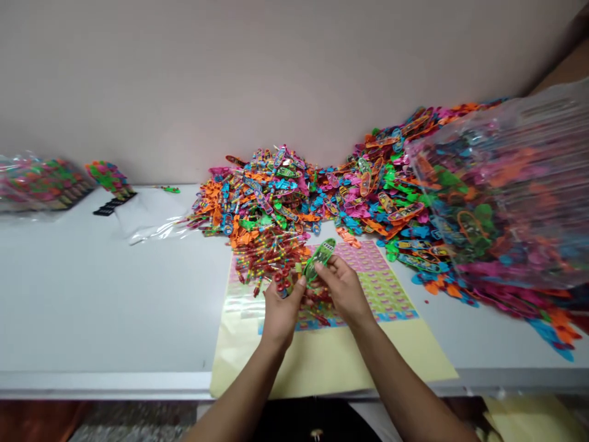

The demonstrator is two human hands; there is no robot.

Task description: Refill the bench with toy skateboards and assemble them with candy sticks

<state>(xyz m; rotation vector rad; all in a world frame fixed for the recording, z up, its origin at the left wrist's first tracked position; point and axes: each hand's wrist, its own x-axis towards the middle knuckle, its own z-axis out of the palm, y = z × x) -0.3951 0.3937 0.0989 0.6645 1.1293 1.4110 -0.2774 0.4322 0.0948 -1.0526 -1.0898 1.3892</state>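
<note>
Both my hands meet over a yellow sticker sheet (322,362) at the table's front edge. My right hand (344,291) pinches a small green toy skateboard (318,260), tilted up to the right. My left hand (281,310) is closed beside it, fingertips touching the board's lower end; a small red piece (281,281) sits at its fingers. Rows of colourful stickers (381,288) cover the sheet's far half. Just beyond my hands lies a heap of red wheel parts (271,255).
A large pile of many-coloured toy skateboards (350,187) runs along the wall. A big clear plastic bag (510,190) full of them lies at right. At far left are another filled bag (37,184), a small coloured heap (109,177) and black strips (113,204). An empty clear bag (150,224) lies on the white table (92,294).
</note>
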